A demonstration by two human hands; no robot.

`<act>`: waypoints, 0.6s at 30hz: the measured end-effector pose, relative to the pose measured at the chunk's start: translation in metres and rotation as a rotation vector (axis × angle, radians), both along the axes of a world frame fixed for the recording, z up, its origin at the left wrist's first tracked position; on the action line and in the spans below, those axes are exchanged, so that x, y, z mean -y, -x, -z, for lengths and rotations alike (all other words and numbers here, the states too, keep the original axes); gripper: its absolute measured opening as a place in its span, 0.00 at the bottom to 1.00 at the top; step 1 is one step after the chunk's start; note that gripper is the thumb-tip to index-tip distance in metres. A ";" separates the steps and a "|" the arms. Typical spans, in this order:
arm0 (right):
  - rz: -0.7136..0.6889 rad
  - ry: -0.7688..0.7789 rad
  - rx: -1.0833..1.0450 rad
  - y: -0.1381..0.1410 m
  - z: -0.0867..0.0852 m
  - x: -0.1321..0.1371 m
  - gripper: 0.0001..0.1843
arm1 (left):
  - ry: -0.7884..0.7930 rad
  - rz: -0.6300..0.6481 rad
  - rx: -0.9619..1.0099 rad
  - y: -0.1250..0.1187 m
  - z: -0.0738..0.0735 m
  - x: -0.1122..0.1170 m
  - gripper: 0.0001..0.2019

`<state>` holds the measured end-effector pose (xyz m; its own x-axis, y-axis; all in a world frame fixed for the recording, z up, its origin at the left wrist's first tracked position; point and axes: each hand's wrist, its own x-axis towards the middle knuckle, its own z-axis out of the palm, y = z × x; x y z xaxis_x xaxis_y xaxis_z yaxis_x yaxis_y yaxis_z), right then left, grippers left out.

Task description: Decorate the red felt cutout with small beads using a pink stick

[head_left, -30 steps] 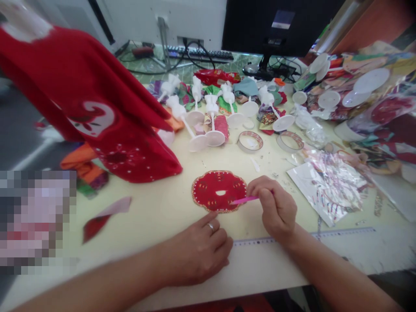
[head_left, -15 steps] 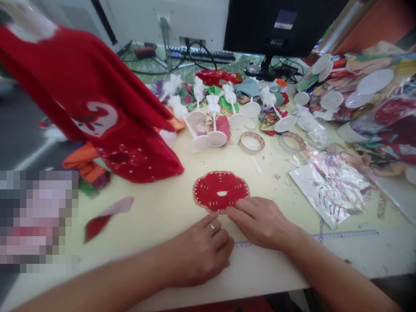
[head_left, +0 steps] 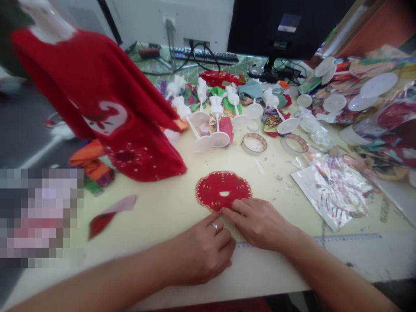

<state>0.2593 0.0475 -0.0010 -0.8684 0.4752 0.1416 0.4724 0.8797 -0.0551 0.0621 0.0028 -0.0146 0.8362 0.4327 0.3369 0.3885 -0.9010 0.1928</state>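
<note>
A round red fabric piece with a scalloped gold-trimmed edge and a small white slit in its middle lies flat on the cream table. My right hand lies flat with fingers stretched out, its fingertips on the near edge of the piece. My left hand, with a ring on one finger, rests on the table just below the piece. Its fingers are curled under, and the index finger points at the piece's near rim. Nothing shows in either hand.
A big red garment hangs over the table's left. Several white plastic stands and fabric scraps crowd the back, with two tape rolls in front. A cellophane packet and a ruler lie right; a red scrap lies left.
One second ago my right hand pinched a pink stick over the red piece. It has since flattened and slid left along the near edge; the stick no longer shows. My left hand stayed put.
</note>
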 end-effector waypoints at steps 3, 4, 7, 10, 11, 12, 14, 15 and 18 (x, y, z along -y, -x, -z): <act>-0.002 0.005 0.024 0.001 0.000 0.000 0.11 | -0.007 0.001 0.001 -0.001 0.000 0.000 0.09; -0.001 0.007 0.030 0.001 0.000 0.000 0.10 | -0.008 0.001 0.003 -0.001 0.000 0.000 0.09; 0.002 0.010 0.049 0.001 -0.001 0.000 0.10 | -0.005 -0.002 0.004 -0.001 0.000 0.000 0.09; 0.003 -0.004 0.063 0.002 -0.002 0.001 0.11 | 0.000 0.004 -0.003 0.000 0.000 0.000 0.09; 0.002 -0.012 0.064 0.002 -0.002 0.001 0.11 | -0.002 0.009 -0.004 0.000 0.000 0.000 0.09; 0.001 -0.021 0.061 0.002 -0.002 0.001 0.11 | -0.004 0.012 -0.006 0.000 0.000 0.000 0.09; 0.000 -0.026 0.060 0.001 -0.001 0.001 0.11 | -0.012 0.013 -0.008 0.000 0.000 0.000 0.09; 0.001 -0.021 0.065 0.001 -0.001 0.002 0.11 | -0.015 0.010 -0.009 0.000 0.000 0.000 0.09; 0.005 0.002 0.078 0.001 -0.001 0.001 0.10 | -0.014 0.005 -0.002 0.000 0.000 0.000 0.09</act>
<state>0.2581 0.0461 -0.0001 -0.8742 0.4801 0.0729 0.4801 0.8770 -0.0197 0.0625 0.0028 -0.0145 0.8391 0.4238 0.3410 0.3843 -0.9056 0.1795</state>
